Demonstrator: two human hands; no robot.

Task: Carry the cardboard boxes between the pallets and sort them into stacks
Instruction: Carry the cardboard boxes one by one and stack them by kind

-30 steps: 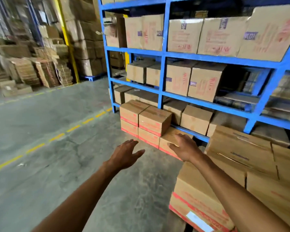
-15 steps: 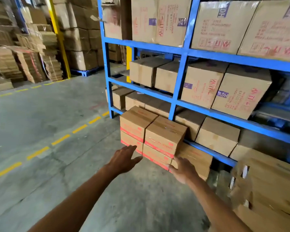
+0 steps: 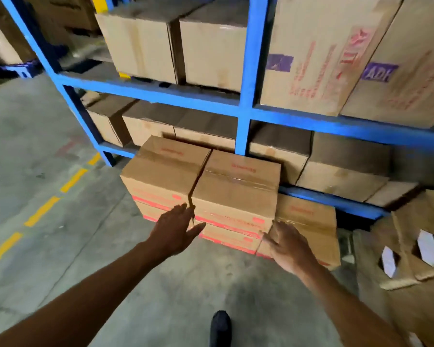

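Both hands are being held out, fingers spread wide, nothing gripped. Left hand (image 3: 174, 230) at 9 o'clock of the top box (image 3: 237, 190), right hand (image 3: 287, 245) at its 4 o'clock corner. Box is being carried by the stack beside the blue rack (image 3: 248, 96).

Box and hand counts
Floor stack at 12 o'clock: five cardboard boxes (image 3: 236, 181); two hands (image 3: 176, 231); one shoe (image 3: 219, 326).
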